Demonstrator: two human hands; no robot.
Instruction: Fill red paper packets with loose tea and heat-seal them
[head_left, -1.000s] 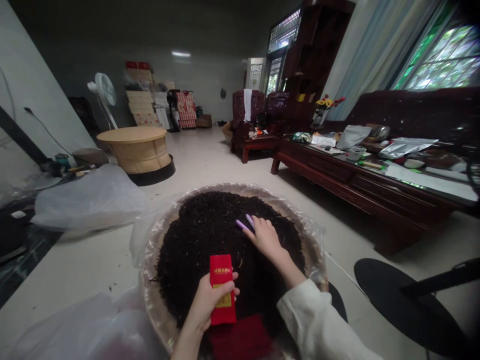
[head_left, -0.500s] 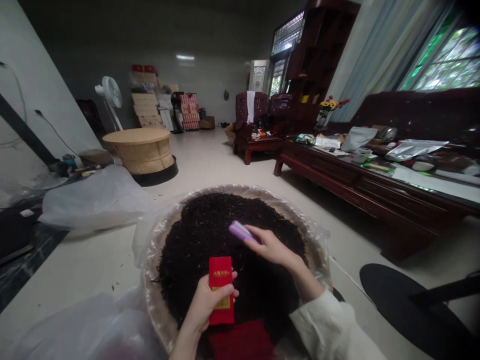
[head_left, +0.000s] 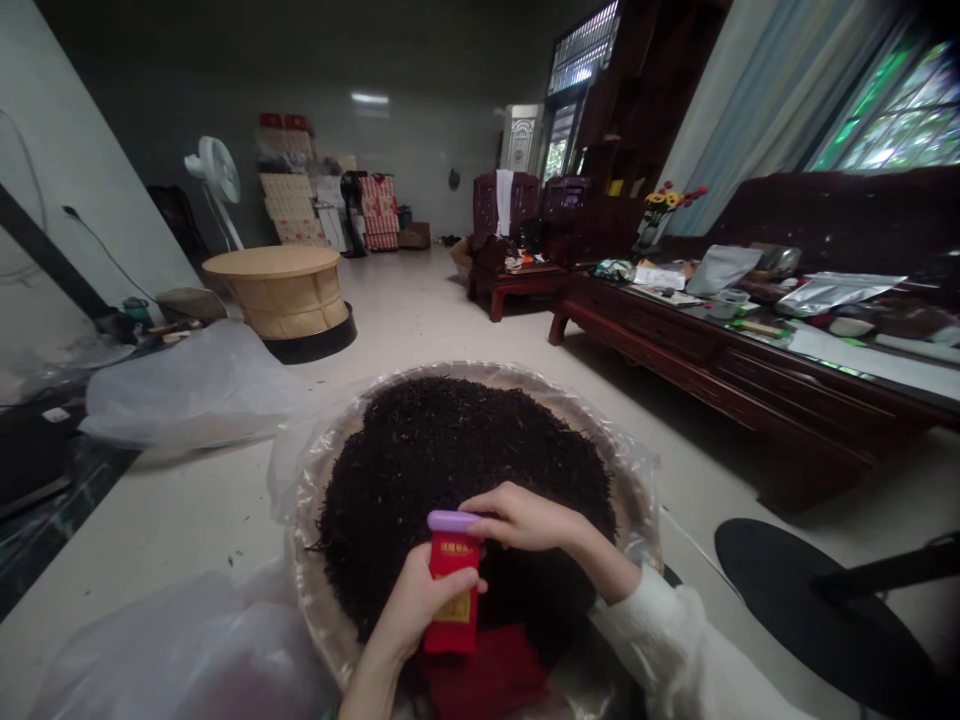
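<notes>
My left hand [head_left: 416, 605] is shut around a narrow red packet [head_left: 453, 600] with gold printing, holding it upright over a heap of dark, dry tea leaves [head_left: 457, 450]. My right hand [head_left: 521, 518] grips a lilac plastic scoop [head_left: 453, 521], whose end rests at the packet's top opening. The leaves fill a round woven bamboo tray [head_left: 306, 590] lined with clear plastic. A flat dark-red object [head_left: 487, 675] lies at the tray's near side, partly under the packet. The scoop's inner part is hidden by my fingers.
Loose plastic sheeting [head_left: 195, 385] lies on the tiled floor left of the tray, with more [head_left: 187, 640] at lower left. A round black seat [head_left: 817, 610] stands to the right. Beyond are a wicker drum table [head_left: 274, 290] and a long wooden table [head_left: 637, 330] holding foil bags.
My right hand has brought the lilac scoop from over the leaves, down and left, to the packet's top. The packet stays in my left hand, and the view has shifted slightly.
</notes>
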